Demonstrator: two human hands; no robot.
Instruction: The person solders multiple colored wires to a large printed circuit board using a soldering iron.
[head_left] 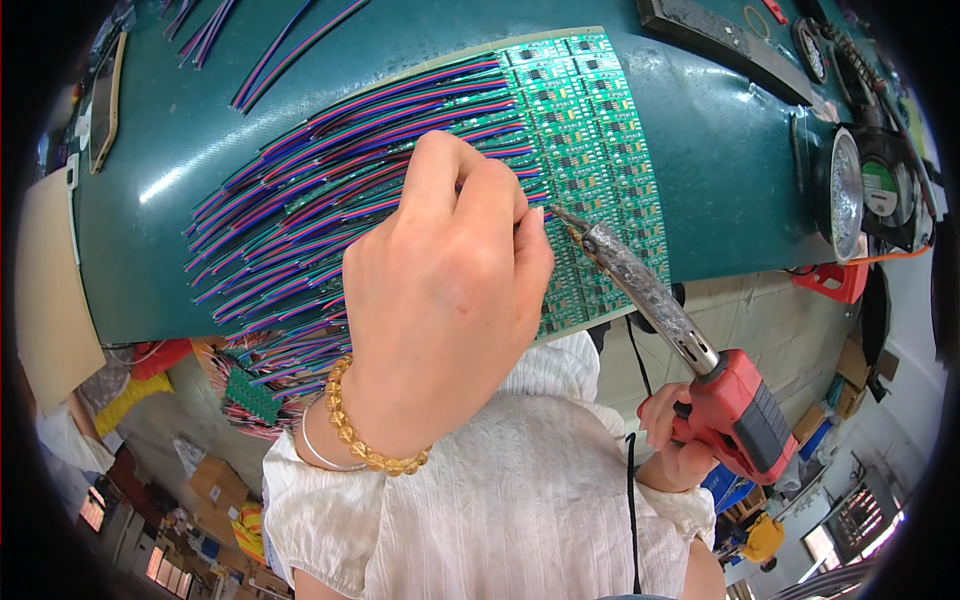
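A green circuit board panel [625,140] lies on the table, with rows of small black chips and pads. Strips of thin red, blue, green and black wires [300,190] run leftward from it in a dense fan. Over these wires, my left hand [450,250] is closed in a pinch at the board, apparently on one wire strip; its fingertips partly hide the strip. My right hand [680,440] is wrapped round the red handle of a soldering iron [660,305]. The iron's tip meets the board just right of my left thumb.
Loose wires [290,60] lie at the back left. A dark metal bar [725,50] sits at the far right, near a round metal dish [845,195] and a roll of solder [882,188]. A red stool [832,283] stands beyond the table edge.
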